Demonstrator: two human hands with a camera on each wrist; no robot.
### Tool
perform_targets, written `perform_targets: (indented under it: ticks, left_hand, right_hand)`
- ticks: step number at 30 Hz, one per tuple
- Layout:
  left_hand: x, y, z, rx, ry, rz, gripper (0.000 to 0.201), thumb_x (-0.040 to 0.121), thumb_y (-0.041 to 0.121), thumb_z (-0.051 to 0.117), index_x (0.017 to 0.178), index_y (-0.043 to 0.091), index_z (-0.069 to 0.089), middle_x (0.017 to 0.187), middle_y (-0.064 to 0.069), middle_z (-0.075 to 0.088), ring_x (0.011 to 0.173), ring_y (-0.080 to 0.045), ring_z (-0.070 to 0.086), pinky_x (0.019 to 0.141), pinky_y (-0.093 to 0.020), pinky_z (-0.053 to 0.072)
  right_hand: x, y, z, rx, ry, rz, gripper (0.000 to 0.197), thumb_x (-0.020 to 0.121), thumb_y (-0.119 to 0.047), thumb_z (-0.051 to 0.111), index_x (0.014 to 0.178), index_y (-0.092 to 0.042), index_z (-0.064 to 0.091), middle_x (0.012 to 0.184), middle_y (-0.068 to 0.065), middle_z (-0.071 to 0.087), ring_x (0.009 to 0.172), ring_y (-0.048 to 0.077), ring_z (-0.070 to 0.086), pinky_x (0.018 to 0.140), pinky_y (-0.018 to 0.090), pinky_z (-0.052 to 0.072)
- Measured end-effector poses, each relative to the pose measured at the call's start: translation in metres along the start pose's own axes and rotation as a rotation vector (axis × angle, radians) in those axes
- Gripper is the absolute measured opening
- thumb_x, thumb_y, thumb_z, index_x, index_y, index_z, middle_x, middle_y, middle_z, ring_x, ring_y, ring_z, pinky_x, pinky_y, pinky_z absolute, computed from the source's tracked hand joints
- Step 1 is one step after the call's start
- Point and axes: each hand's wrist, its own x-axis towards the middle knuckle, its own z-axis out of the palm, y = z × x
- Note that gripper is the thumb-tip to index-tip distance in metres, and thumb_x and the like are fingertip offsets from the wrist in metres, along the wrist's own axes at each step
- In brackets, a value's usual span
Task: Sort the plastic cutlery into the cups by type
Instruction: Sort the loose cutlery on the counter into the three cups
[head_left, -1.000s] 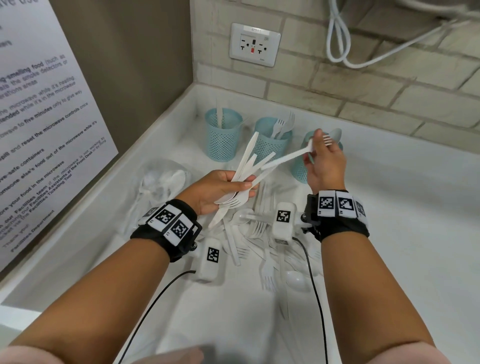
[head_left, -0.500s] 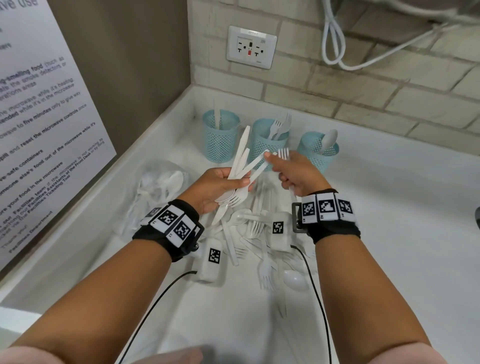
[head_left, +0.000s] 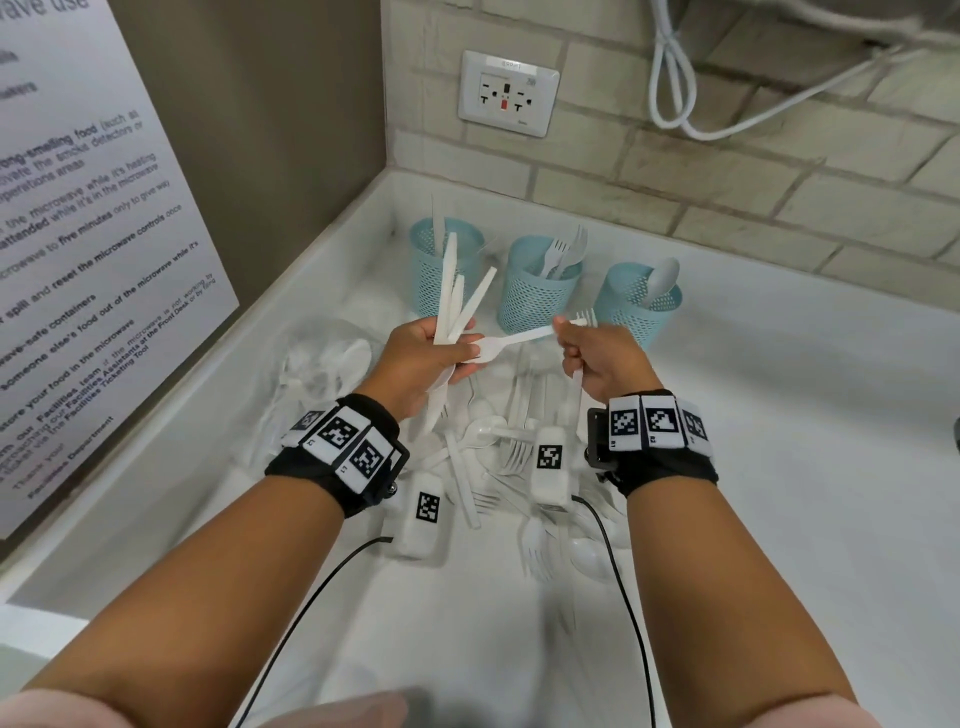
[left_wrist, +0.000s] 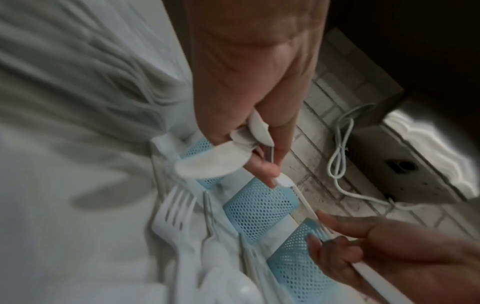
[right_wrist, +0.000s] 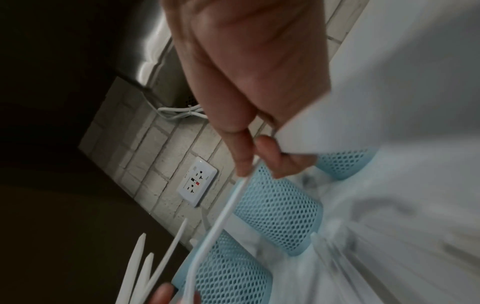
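Since half a second ago, the right hand (head_left: 597, 358) has drawn a white plastic spoon (head_left: 511, 343) further out of the bundle of white plastic cutlery (head_left: 457, 306), pinching its handle end while also clutching a white plastic fork (head_left: 583, 318). At frame centre, the left hand (head_left: 421, 358) is curled round the bundle, and the spoon's bowl touches its fingertips. Above them stand three light blue mesh cups: the left cup (head_left: 434, 270) has knives, the middle cup (head_left: 537, 301) forks, the right cup (head_left: 636, 306) a spoon. More loose white cutlery (head_left: 498, 457) lies on the white counter (head_left: 779, 467) below the hands.
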Motion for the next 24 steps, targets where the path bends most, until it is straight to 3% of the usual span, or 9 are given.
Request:
perform_targets:
  ticks: [3, 5, 8, 11, 14, 16, 19, 21, 24]
  left_hand:
    - [0.002, 0.000, -0.003, 0.052, 0.041, 0.026, 0.034, 0.077, -0.015, 0.064, 0.109, -0.003, 0.062, 0.090, -0.008, 0.067, 0.079, -0.018, 0.066, 0.066, -0.021, 0.058]
    - [0.003, 0.001, -0.004, 0.089, 0.037, 0.041, 0.034, 0.076, -0.015, 0.065, 0.108, -0.001, 0.062, 0.088, -0.007, 0.067, 0.079, -0.017, 0.066, 0.063, -0.020, 0.058]
    - [0.004, 0.003, -0.003, 0.142, -0.027, 0.049, 0.036, 0.076, -0.012, 0.068, 0.110, 0.000, 0.062, 0.093, -0.007, 0.068, 0.081, -0.016, 0.066, 0.064, -0.021, 0.058]
    - [0.005, 0.007, 0.000, 0.159, -0.075, 0.077, 0.035, 0.078, -0.008, 0.068, 0.111, 0.003, 0.063, 0.097, -0.009, 0.068, 0.083, -0.018, 0.067, 0.071, -0.023, 0.059]
    - [0.007, 0.007, 0.003, 0.159, -0.018, 0.130, 0.031, 0.079, -0.005, 0.069, 0.109, 0.000, 0.063, 0.094, -0.012, 0.069, 0.082, -0.019, 0.067, 0.071, -0.022, 0.058]
    - [0.009, 0.005, 0.004, 0.161, 0.028, 0.167, 0.024, 0.078, -0.005, 0.070, 0.101, 0.000, 0.065, 0.092, -0.014, 0.068, 0.080, -0.020, 0.066, 0.072, -0.023, 0.058]
    - [0.010, 0.002, 0.007, 0.175, 0.084, 0.209, 0.013, 0.078, -0.004, 0.071, 0.088, 0.002, 0.067, 0.082, -0.011, 0.066, 0.071, -0.014, 0.065, 0.069, -0.021, 0.058]
    - [0.011, 0.000, 0.009, 0.189, 0.103, 0.215, 0.012, 0.077, -0.004, 0.071, 0.089, -0.001, 0.067, 0.079, -0.009, 0.066, 0.069, -0.013, 0.065, 0.068, -0.021, 0.057]
    - [0.011, 0.001, 0.013, 0.133, 0.101, 0.184, 0.008, 0.079, -0.003, 0.070, 0.083, 0.003, 0.067, 0.079, -0.010, 0.067, 0.070, -0.019, 0.066, 0.068, -0.021, 0.058]
  right_hand:
    - [0.003, -0.002, -0.005, -0.170, 0.192, -0.106, 0.006, 0.087, 0.004, 0.052, 0.092, 0.000, 0.053, 0.073, 0.008, 0.048, 0.062, 0.018, 0.046, 0.051, 0.022, 0.037]
    - [0.003, -0.007, -0.005, -0.229, 0.303, -0.313, 0.025, 0.088, 0.006, 0.044, 0.111, 0.000, 0.052, 0.086, 0.008, 0.054, 0.080, 0.022, 0.054, 0.067, 0.025, 0.045]
    - [-0.007, -0.020, 0.000, -0.444, 0.210, -0.540, 0.030, 0.092, 0.000, 0.045, 0.121, -0.001, 0.051, 0.096, 0.008, 0.062, 0.090, 0.021, 0.059, 0.082, 0.029, 0.048]
    - [-0.022, -0.027, 0.008, -0.778, -0.138, -0.396, 0.015, 0.093, -0.009, 0.053, 0.104, -0.004, 0.062, 0.094, 0.011, 0.065, 0.083, 0.022, 0.060, 0.070, 0.028, 0.049]
    - [-0.035, -0.023, 0.014, -0.834, -0.401, -0.153, 0.016, 0.099, -0.013, 0.042, 0.098, -0.011, 0.058, 0.086, 0.009, 0.070, 0.067, 0.018, 0.066, 0.059, 0.022, 0.047]
    - [-0.038, -0.017, 0.018, -0.781, -0.456, -0.058, 0.020, 0.102, -0.017, 0.036, 0.107, -0.008, 0.053, 0.077, 0.009, 0.068, 0.058, 0.017, 0.063, 0.058, 0.027, 0.047]
    - [-0.039, -0.012, 0.020, -0.708, -0.486, -0.035, 0.028, 0.102, -0.028, 0.036, 0.107, -0.005, 0.051, 0.067, 0.007, 0.059, 0.049, 0.014, 0.047, 0.044, 0.021, 0.040]
    - [-0.039, -0.010, 0.021, -0.717, -0.535, -0.030, 0.026, 0.100, -0.034, 0.041, 0.093, -0.011, 0.052, 0.063, 0.002, 0.050, 0.048, 0.011, 0.040, 0.041, 0.019, 0.034]
    - [-0.037, -0.012, 0.021, -0.866, -0.547, -0.074, 0.026, 0.096, -0.025, 0.052, 0.075, -0.011, 0.048, 0.059, 0.001, 0.045, 0.049, 0.011, 0.037, 0.044, 0.019, 0.034]
